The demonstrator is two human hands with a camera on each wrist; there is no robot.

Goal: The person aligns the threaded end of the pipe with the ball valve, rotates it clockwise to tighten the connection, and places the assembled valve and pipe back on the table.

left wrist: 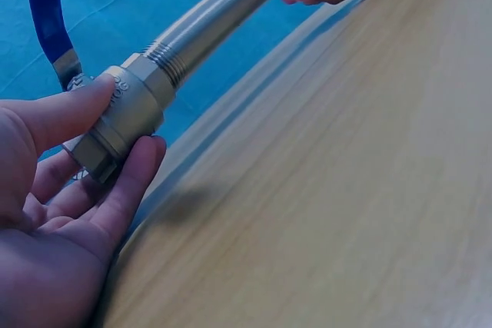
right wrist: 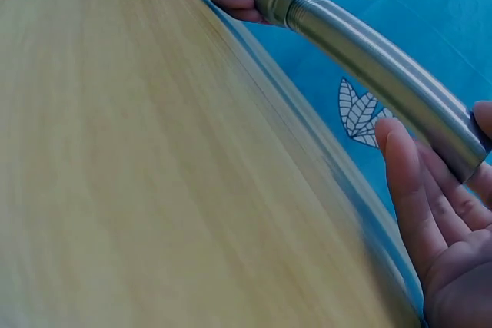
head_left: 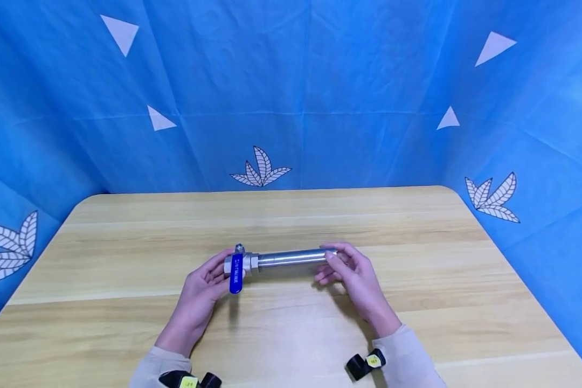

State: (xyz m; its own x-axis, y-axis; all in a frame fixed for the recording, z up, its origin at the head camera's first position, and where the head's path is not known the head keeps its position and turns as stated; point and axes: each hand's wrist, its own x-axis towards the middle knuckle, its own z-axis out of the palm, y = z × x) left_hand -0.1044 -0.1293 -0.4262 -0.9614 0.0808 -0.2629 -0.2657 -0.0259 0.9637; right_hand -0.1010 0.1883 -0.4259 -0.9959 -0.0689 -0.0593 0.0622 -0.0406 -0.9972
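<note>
My left hand [head_left: 201, 293] grips a metal ball valve [left wrist: 134, 109] by its body, thumb on one side and fingers on the other. The valve's blue lever handle [head_left: 236, 274] points toward me in the head view. A shiny steel pipe [head_left: 291, 258] sits in the valve's right side, with some thread [left wrist: 167, 63] showing at the joint. At the pipe's far right end, my right hand [head_left: 356, 277] pinches it between thumb and fingers. Valve and pipe are held roughly level above the table, casting a shadow below.
A light wood-grain table [head_left: 291, 334] with rounded far corners lies under both hands. Blue cloth [head_left: 291, 81] with white triangles and leaf prints hangs behind it and at both sides. Black wrist cameras [head_left: 366, 364] are strapped over the sleeves.
</note>
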